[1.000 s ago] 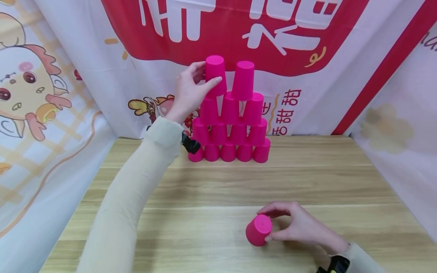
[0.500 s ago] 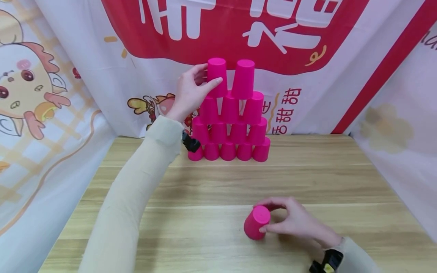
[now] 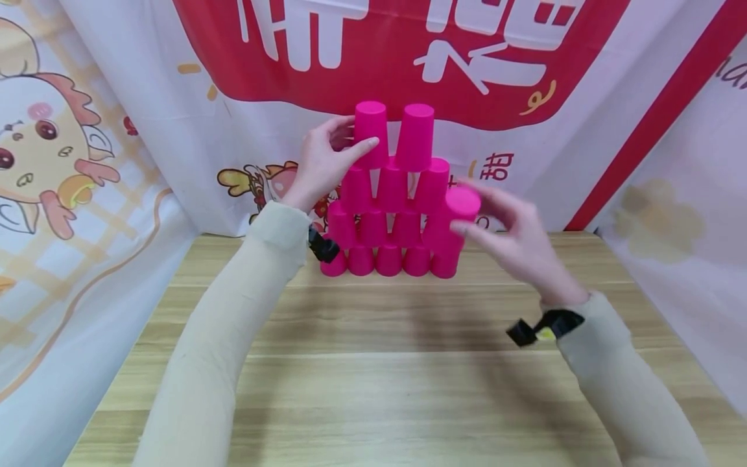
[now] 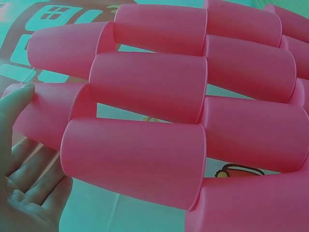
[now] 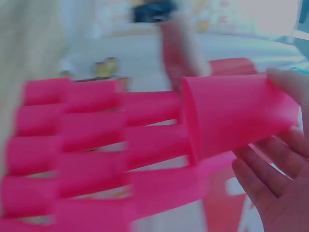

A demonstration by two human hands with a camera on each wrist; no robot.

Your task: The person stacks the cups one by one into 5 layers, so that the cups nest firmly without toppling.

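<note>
Upside-down pink cups form a stepped tower (image 3: 390,227) by the back cloth, with two cups in its top row. My left hand (image 3: 329,155) holds the top row's left cup (image 3: 370,133), thumb across its front and fingers at its left side. The left wrist view shows that cup (image 4: 46,108) against the cup beneath it. Another pink cup (image 3: 463,204), also upside down, is in my right hand (image 3: 522,243), raised in front of the tower's right side. Up close, the right wrist view has this cup (image 5: 236,113) between thumb and fingers, its mouth free.
Beside the held cup stands the top row's right cup (image 3: 415,137). The wooden table (image 3: 373,389) stretches toward me. A printed cloth (image 3: 496,71) hangs right behind the tower, and more cloth (image 3: 688,194) closes off the sides.
My right hand has lifted its cup from the front of the table up to the tower's right side. The left hand's cup has shifted slightly right and down onto the row below.
</note>
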